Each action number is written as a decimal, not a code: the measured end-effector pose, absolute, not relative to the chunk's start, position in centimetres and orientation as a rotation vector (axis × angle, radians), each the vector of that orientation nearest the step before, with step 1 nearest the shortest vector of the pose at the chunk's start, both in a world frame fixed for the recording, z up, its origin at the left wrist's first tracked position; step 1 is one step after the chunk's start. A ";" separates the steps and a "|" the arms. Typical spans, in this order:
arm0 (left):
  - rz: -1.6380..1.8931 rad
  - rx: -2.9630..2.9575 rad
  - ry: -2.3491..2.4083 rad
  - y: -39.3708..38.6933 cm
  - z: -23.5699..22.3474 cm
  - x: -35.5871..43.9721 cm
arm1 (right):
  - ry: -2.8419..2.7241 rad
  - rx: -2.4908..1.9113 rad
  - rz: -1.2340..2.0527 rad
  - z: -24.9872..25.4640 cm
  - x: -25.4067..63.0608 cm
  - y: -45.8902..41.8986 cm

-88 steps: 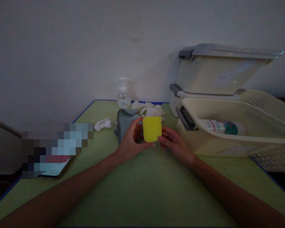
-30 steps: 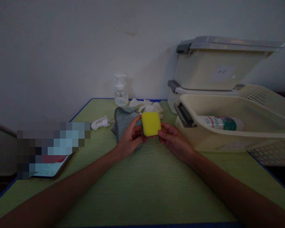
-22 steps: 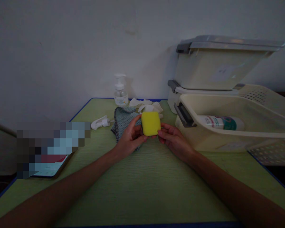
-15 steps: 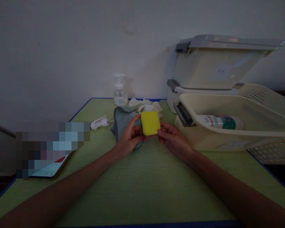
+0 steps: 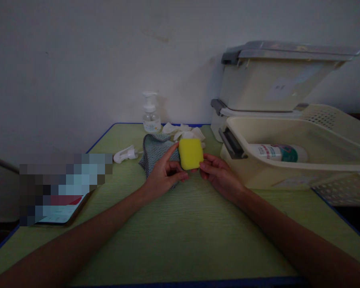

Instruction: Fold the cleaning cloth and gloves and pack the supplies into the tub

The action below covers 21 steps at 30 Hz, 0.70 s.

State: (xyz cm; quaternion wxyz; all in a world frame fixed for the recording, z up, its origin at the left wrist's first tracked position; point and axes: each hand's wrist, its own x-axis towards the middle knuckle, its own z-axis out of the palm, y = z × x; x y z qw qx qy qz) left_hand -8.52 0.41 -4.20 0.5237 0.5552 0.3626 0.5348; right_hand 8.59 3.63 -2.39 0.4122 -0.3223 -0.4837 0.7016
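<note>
A yellow sponge [image 5: 191, 154] with rounded corners is held up over the middle of the table. My right hand [image 5: 220, 174] pinches its lower right corner between thumb and fingers. At the sponge's left edge is my left hand [image 5: 163, 172], thumb and index finger spread apart, the index tip at the upper left corner. Its other fingers are bent and partly hidden. Behind the left hand lies a crumpled grey-blue cloth [image 5: 156, 146] with a checked edge. Just beyond the sponge are white gloves [image 5: 180, 129], partly covered by it.
A clear pump bottle [image 5: 151, 116] stands by the wall. Left of the cloth lies a white spray nozzle [image 5: 125, 153]. A tablet or phone [image 5: 60, 214], partly blurred, sits at the left edge. On the right, an open cream bin [image 5: 267, 176] holds a white bottle [image 5: 268, 153]; lidded boxes [image 5: 258, 88] stack behind.
My left thumb has moved away from the sponge and the left fingers have spread. The sponge has shifted very slightly up and right, still in my right hand.
</note>
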 end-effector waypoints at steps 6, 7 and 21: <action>1.225 1.315 0.936 0.1 -3.7 -8.4 | -1.210 -0.809 1.780 -2.2 8.8 3.4; 1.223 1.312 0.940 0.1 -3.7 -8.4 | -1.206 -0.813 1.783 -2.2 8.8 3.4; 1.259 1.389 0.986 0.4 -4.1 -8.6 | -1.260 -0.822 1.745 -2.3 8.7 3.4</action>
